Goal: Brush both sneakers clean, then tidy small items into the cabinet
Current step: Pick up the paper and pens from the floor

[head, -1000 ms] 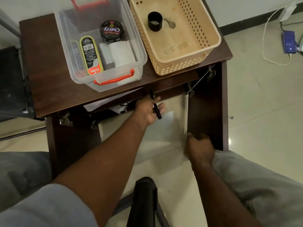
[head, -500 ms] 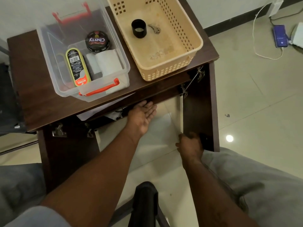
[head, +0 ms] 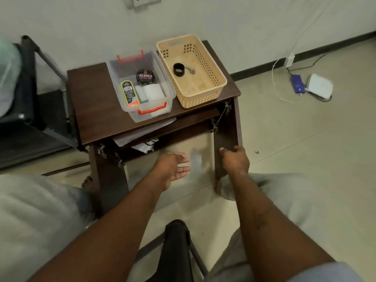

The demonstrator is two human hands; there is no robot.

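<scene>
pale tiled floor, dark cabinet (head: 97,110) by the wall. left hand (head: 172,169) empty, fingers (head: 183,172) loose at the opening; right hand (head: 236,161) curls on the door (head: 227,137) edge. ring (head: 178,69) and key (head: 191,70) sit in the basket (head: 200,98) at the top's right edge, so i'd hold the door wide and grab those.

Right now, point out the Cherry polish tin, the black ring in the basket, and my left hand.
Cherry polish tin (head: 145,76): head view, centre of its lid.
Black ring (head: 178,72): head view, its near outer wall.
Left hand (head: 172,169): head view, middle of the hand.
</scene>
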